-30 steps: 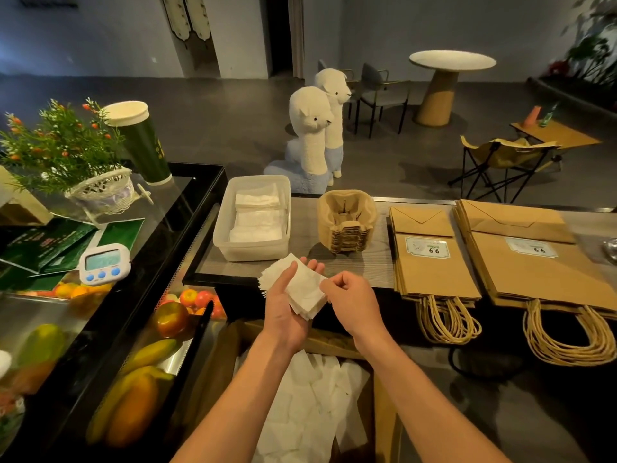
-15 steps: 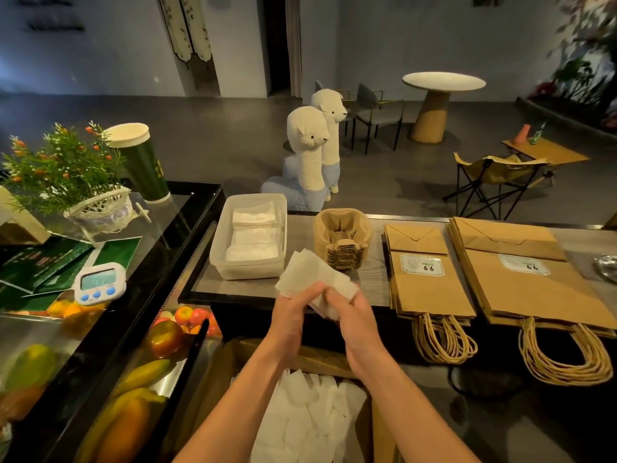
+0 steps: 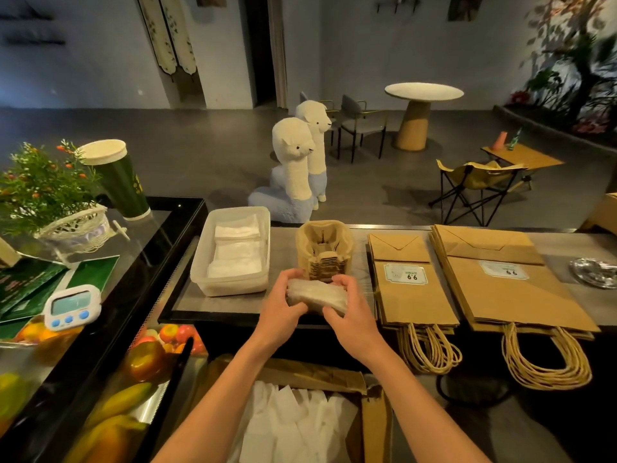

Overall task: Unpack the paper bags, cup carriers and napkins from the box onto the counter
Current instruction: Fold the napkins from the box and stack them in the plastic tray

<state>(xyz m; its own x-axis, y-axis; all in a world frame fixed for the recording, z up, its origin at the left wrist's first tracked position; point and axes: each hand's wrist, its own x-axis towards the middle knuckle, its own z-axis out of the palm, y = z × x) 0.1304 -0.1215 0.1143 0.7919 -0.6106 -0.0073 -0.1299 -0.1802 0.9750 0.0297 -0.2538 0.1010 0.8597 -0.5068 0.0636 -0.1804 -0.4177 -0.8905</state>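
Flat brown paper bags (image 3: 414, 295) lie in two stacks on the counter (image 3: 283, 240), handles overhanging its edge, right of nested cup carriers (image 3: 325, 252). White napkins (image 3: 317, 295) are held bunched just before the carriers; loose napkins (image 3: 287, 426) fill the cardboard box (image 3: 317, 375) below.

Dim rm. Grey floor (image 3: 200, 152) spreading well beyond left hand (image 3: 283, 305). Round table (image 3: 424, 91) w/ chairs (image 3: 362, 127) standing far ahead-right of right hand (image 3: 352, 317); folding chair (image 3: 477, 172) sitting farther right. Dark doorway (image 3: 263, 45) gaping in back wall (image 3: 100, 45).
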